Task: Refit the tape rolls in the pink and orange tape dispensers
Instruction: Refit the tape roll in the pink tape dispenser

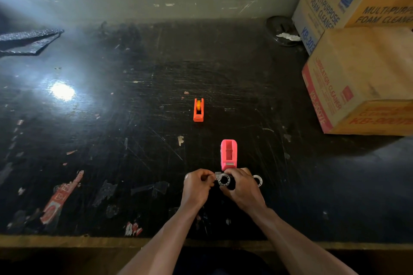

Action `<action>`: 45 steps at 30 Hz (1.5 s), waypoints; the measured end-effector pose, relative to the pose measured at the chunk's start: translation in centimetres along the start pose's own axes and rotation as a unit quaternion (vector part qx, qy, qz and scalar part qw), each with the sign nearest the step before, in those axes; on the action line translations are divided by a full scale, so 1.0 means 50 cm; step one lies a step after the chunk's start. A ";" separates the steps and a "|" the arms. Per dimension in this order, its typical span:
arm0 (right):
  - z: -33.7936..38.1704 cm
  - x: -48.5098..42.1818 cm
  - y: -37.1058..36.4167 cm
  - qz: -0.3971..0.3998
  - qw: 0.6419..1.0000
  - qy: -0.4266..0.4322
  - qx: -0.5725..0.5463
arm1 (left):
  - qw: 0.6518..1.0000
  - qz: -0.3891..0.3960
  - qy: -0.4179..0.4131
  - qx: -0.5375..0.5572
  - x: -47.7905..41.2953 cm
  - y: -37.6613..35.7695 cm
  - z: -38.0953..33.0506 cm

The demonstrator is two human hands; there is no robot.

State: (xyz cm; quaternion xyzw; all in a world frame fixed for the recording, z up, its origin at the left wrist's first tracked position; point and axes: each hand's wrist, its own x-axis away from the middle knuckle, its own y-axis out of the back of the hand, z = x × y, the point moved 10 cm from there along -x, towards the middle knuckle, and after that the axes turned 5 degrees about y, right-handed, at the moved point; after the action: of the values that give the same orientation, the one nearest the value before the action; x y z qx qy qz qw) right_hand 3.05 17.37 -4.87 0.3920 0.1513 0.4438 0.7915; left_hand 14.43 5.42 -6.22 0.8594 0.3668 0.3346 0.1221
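Note:
The pink tape dispenser (228,154) stands empty on the dark table, just beyond my hands. Farther back and a little left is the small orange dispenser (198,110) with a yellow hub seated in it. My right hand (240,186) grips a clear tape roll with a white core (224,179). My left hand (197,185) pinches the loose end of the tape (216,176) pulled off that roll. A second white ring-shaped core (257,179) lies on the table just behind my right hand, partly hidden.
Stacked cardboard boxes (362,78) fill the right back of the table. A dark round object (282,30) sits by the wall near them. A black textured sheet (29,40) lies far left. Torn labels (64,194) stick near the front edge (89,241).

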 end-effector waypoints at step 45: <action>0.001 -0.027 0.113 -0.047 0.998 -0.024 -0.027 | 0.989 0.096 -0.092 -0.059 -0.039 -0.038 -0.123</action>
State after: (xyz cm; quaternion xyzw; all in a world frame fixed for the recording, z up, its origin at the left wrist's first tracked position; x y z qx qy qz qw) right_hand -0.99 17.93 -0.72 0.3737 0.1389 0.4000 0.8252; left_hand 8.30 5.12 -3.45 0.9092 0.2489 0.2855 0.1730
